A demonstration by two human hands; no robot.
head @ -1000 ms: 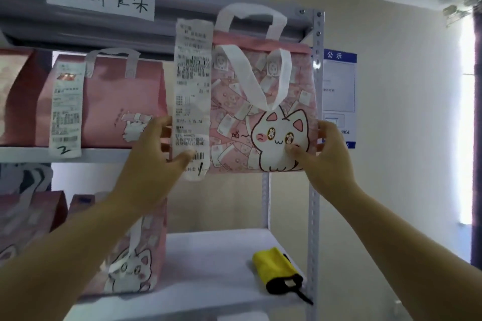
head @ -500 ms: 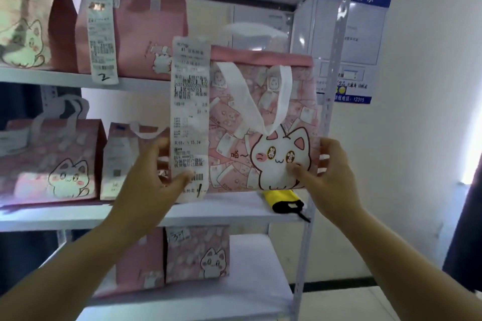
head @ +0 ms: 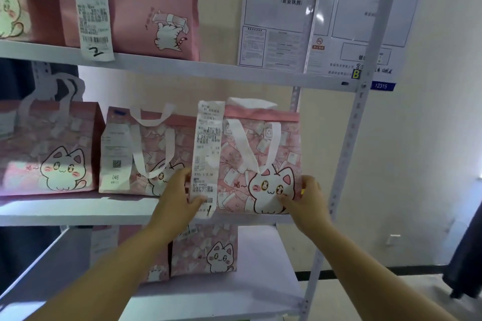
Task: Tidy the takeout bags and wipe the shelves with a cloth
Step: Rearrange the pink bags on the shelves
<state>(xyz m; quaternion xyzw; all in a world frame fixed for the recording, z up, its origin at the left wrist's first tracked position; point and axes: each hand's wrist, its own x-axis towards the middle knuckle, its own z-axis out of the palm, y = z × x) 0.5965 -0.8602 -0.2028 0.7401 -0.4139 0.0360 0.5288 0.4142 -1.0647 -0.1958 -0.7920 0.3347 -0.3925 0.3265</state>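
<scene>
A white metal rack [head: 349, 164] stands against a pale wall hung with printed notices [head: 276, 21], and its middle shelf [head: 78, 211] carries a row of pink cat-print bags. At the right end of that shelf is the takeout bag [head: 260, 138], just beside a neighbouring bag [head: 151, 151], its bottom edge level with the shelf's front lip; whether its weight is already on the board cannot be told. Both hands are clamped on its lower corners. The left hand [head: 177, 198] has its thumb over the foot of the long receipt [head: 207, 154], and the right hand [head: 310, 200] has its thumb on the cat's face. The bag looks like soft, thin fabric that holds its shape only through what is inside, probably light but easily tipped. A low grip on both sides seems safer than the limp white handles [head: 250, 148], and the receipt could tear if pinched hard. The bag is upright, mouth up, printed face outward and parallel with the shelf edge. It is about as wide as it is tall, so no long axis stands out; the receipt hangs vertically.
</scene>
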